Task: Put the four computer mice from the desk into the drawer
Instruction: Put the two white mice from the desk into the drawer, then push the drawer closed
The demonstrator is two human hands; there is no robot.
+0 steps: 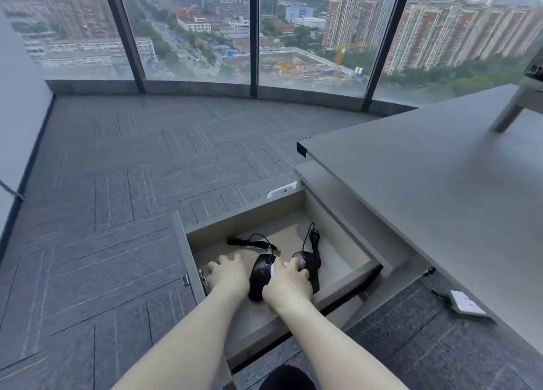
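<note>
The drawer [244, 217] under the desk [440, 201] stands pulled out. Two black corded mice lie inside it: the left mouse [260, 276] between my hands and the right mouse [303, 257] beside it. Their black cables [254, 244] trail toward the drawer's far side. My left hand [227, 275] lies palm down at the drawer's left end, fingers spread, with nothing visible in it. My right hand [289, 285] reaches over both mice, its fingers curled on the near end of the right mouse. A small white patch shows under its thumb; what it is stays hidden.
The drawer's front panel [183, 251] carries a metal lock at its left edge. A white floor box [467, 303] with a cable sits under the desk's near side. A stand leg [509, 112] rests on the desk's far right. Grey carpet runs to the windows.
</note>
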